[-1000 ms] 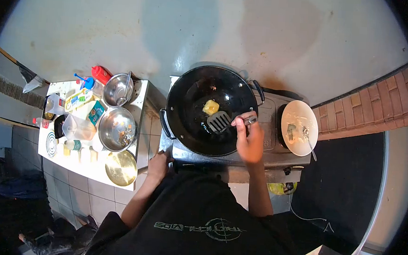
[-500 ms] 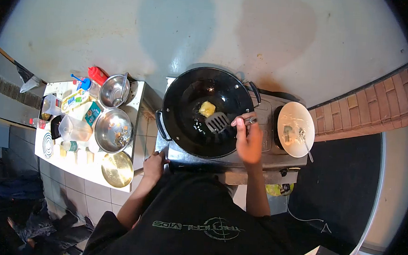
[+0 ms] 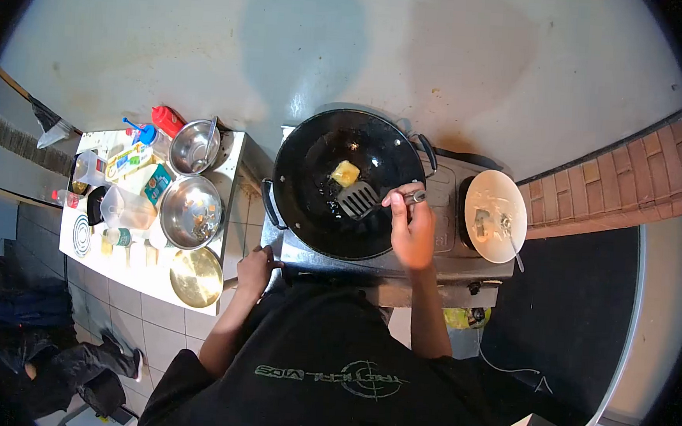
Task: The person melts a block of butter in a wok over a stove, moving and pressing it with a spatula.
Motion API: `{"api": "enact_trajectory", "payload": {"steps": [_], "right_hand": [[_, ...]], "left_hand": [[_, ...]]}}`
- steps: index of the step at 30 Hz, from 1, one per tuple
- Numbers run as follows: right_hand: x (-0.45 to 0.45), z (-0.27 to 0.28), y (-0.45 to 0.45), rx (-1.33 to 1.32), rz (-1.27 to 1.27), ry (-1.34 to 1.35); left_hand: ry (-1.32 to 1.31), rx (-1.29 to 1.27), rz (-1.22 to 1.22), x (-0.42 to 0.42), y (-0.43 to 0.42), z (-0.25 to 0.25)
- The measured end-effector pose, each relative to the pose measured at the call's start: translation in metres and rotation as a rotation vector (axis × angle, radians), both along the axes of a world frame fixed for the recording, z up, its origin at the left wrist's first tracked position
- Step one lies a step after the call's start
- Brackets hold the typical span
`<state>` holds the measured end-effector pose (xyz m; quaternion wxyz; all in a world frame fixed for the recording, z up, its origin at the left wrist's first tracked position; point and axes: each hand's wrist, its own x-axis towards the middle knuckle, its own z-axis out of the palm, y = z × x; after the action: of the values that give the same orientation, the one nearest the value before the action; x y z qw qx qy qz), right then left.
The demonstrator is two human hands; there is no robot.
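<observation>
One black slotted spatula [image 3: 360, 201] is gripped by the curled right hand [image 3: 412, 231]; jabbed too hard, the blocky yellow chunk [image 3: 345, 173] could get smashed. Left hand's [image 3: 255, 269] grip can't be told.

Smooth, glossy wok [image 3: 305, 156], matt turner [image 3: 357, 201], shiny metal bowl [image 3: 173, 207], dull cloth shirt [image 3: 321, 415], rough brickwork [image 3: 616, 183].

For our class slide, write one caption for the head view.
Right hand holding a slotted spatula close to a yellow food piece in a black wok, left hand near the stove.
</observation>
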<state>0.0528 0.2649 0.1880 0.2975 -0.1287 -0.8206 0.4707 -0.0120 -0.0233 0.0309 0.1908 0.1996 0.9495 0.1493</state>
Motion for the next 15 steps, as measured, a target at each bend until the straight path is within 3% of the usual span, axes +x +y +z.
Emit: {"api": "enact_trajectory", "payload": {"steps": [7, 12, 15], "right_hand": [[0.003, -0.005, -0.001, 0.02, 0.015, -0.146], [0.005, 0.0, -0.003, -0.06, -0.008, -0.087], [0.005, 0.005, -0.003, -0.025, -0.013, -0.05]], "left_hand": [[0.063, -0.032, -0.023, 0.003, 0.005, 0.005], [0.227, -0.021, 0.025, 0.018, 0.01, -0.001], [0.168, -0.064, -0.004, 0.021, 0.006, -0.003]]}}
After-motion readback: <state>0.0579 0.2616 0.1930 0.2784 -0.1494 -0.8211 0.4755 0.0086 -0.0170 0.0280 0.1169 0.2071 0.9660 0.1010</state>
